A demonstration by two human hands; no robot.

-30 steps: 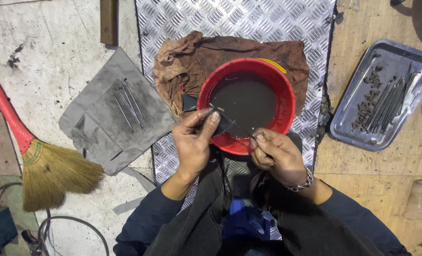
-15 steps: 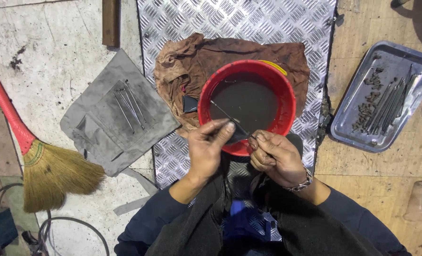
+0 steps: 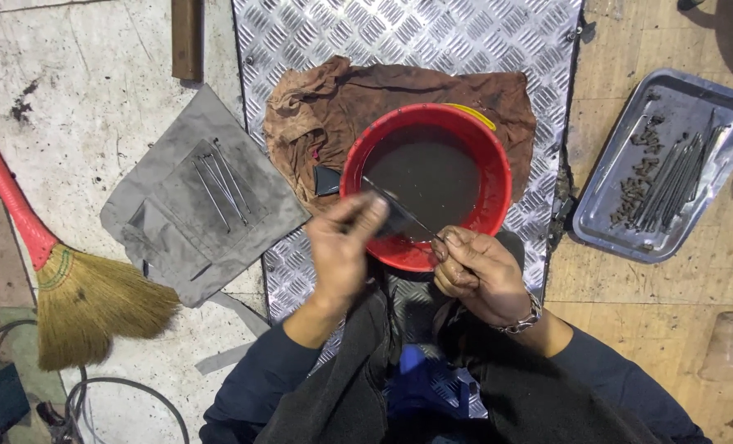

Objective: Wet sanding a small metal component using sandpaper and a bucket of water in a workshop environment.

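My left hand (image 3: 339,251) pinches a small dark pad (image 3: 398,220) around a thin metal rod (image 3: 422,227), just above the near rim of a red bowl (image 3: 498,177) of dark liquid. My right hand (image 3: 475,275) grips the near end of the same rod at the bowl's front edge. The rod slants up and to the left over the liquid. A brown rag (image 3: 325,115) lies under the bowl, on a metal tread plate (image 3: 399,33).
A grey cloth (image 3: 185,238) with several thin rods (image 3: 218,185) lies to the left. A metal tray (image 3: 613,222) with several rods and small dark parts sits at the right. A red-handled broom (image 3: 78,300) lies far left, with cables (image 3: 95,395) near it.
My left hand slid with the pad along the rod toward my right hand, then back to the left. My right hand and the bowl stayed put.
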